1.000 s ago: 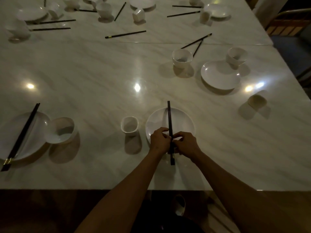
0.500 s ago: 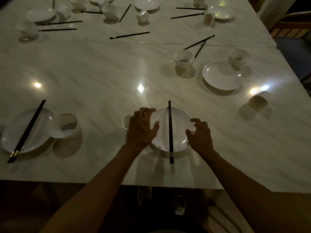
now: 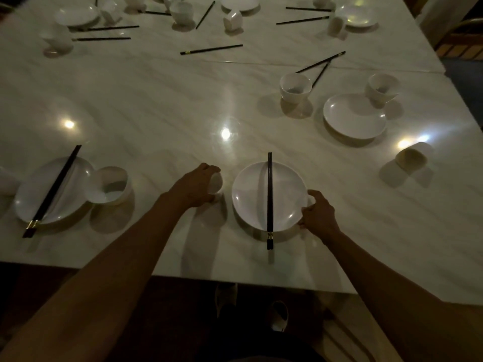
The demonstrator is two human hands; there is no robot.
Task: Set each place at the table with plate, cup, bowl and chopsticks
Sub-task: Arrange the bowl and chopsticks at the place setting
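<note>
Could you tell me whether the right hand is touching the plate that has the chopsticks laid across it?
Touching. The head view shows the right hand with its fingers curled against the right rim of the plate, no gap between them.

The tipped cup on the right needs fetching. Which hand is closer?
Probably the right hand: it only holds the near plate rim, on the tipped cup side. The left hand grips another cup.
</note>
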